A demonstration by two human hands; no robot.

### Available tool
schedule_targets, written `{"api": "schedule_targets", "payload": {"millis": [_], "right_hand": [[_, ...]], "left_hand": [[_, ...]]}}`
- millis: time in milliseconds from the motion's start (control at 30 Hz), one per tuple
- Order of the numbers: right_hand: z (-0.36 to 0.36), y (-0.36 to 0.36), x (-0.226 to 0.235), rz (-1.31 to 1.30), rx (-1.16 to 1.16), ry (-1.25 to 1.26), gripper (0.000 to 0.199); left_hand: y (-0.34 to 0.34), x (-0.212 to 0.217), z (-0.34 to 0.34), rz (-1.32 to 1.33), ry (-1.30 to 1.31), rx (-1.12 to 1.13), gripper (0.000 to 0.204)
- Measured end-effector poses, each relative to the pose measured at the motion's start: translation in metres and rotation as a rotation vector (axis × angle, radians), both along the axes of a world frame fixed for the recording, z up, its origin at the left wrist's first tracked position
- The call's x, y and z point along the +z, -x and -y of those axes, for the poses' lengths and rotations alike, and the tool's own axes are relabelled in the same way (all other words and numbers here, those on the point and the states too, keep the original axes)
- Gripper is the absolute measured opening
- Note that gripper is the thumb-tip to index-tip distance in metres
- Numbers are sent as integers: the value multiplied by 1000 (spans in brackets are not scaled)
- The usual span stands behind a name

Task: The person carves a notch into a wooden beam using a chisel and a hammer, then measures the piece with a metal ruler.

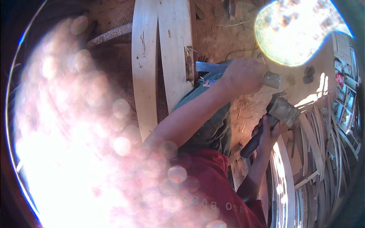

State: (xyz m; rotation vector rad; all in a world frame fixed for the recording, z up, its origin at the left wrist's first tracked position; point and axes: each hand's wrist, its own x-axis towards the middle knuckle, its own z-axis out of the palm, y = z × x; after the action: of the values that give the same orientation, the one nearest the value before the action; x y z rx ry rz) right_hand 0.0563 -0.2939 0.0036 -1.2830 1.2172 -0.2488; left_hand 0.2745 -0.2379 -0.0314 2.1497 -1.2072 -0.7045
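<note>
My left hand [245, 76] is closed around a chisel, its flat metal blade [210, 67] pointing left and its thick, worn handle end [272, 79] sticking out on the right. The blade's tip is at a rough, dark notch [189, 62] in the right edge of a pale wooden plank [173, 45]; whether it touches the wood I cannot tell. Lower right, my right hand [267, 133] grips the dark handle of a mallet [286, 111]. The mallet's blocky, grey-brown head is below the chisel's handle end, apart from it.
A second long plank [144, 72] lies alongside the first, with a narrow gap between. Many wood strips [313, 140] lie at the right, near cluttered shelving [345, 98]. A small dark object [308, 75] lies on the dusty brown ground. Strong glare hides the left side.
</note>
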Motion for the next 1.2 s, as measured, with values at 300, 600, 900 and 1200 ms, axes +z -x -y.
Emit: {"api": "schedule_targets", "payload": {"millis": [300, 600, 900, 1200], "right_hand": [[1, -7, 0, -68, -17, 5, 17], [-2, -24, 1, 42, -62, 128, 18], [23, -37, -5, -115, 96, 116, 22], [40, -35, -4, -152, 267, 35, 22]], "left_hand": [[-8, -34, -17, -27, 44, 141, 42], [-7, -42, -28, 49, 49, 96, 39], [-4, -59, -23, 70, -41, 95, 39], [-12, -67, -6, 15, -271, -65, 38]]}}
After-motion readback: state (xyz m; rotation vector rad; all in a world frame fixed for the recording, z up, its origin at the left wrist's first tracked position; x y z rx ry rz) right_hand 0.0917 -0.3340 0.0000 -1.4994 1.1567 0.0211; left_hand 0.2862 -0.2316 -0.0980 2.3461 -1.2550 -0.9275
